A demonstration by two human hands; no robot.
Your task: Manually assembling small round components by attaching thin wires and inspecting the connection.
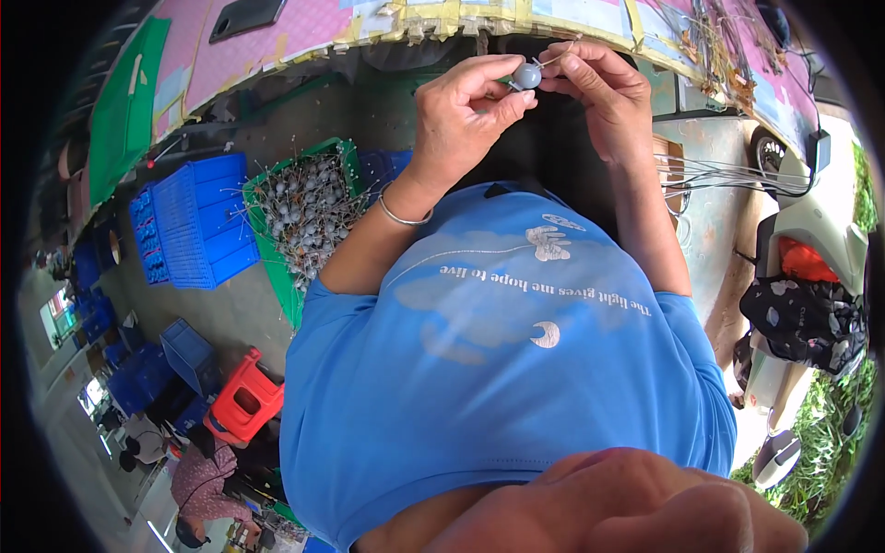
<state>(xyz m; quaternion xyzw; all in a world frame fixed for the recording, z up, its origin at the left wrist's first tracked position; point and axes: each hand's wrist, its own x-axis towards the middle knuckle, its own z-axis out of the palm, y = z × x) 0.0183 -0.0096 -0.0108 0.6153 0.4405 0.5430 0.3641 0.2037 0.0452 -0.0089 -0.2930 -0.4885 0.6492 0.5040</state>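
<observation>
Close to the table's edge, my left hand [475, 120] pinches a small glossy grey ball [526, 76] between thumb and fingertips. Beside it, my right hand [604, 92] closes thumb and fingers on a thin pale strand [559, 57] that runs by the ball. Whether the strand is fixed to the ball is too small to tell. At my left, a green crate [279, 263] is heaped with many like grey balls [313, 207] on thin wire stems.
A pink table [304, 23] with a taped edge carries a dark phone [246, 17] and dry, twig-like strands [724, 46]. Blue crates [207, 221], a red plastic seat [247, 398] and another person [203, 479] are to the left. Cables [719, 172] and a scooter [797, 212] lie rightward.
</observation>
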